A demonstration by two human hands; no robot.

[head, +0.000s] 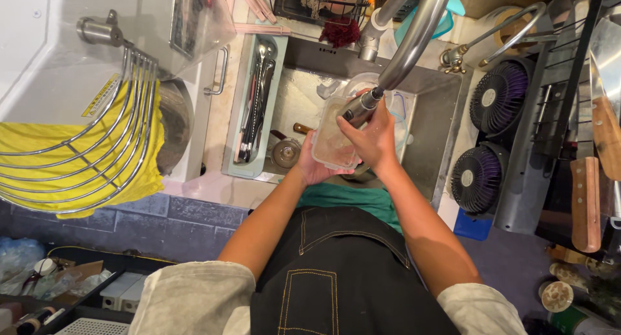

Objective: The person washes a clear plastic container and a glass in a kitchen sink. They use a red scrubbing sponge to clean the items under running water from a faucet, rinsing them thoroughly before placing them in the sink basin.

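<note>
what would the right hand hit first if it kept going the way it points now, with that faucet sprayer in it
The right hand aims the sprayer head toward the clear plastic container in the left hand. That container would likely come first, though depth from above is hard to judge.

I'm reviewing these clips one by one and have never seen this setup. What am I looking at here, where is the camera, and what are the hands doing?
One camera, worn on the person's head, looks straight down past a dark apron at a steel sink. No machine: two bare hands. The left hand holds a clear plastic container from below; the right hand grips the pull-out faucet sprayer over it. Left of the sink a tray of utensils; right, two small fans.
</note>
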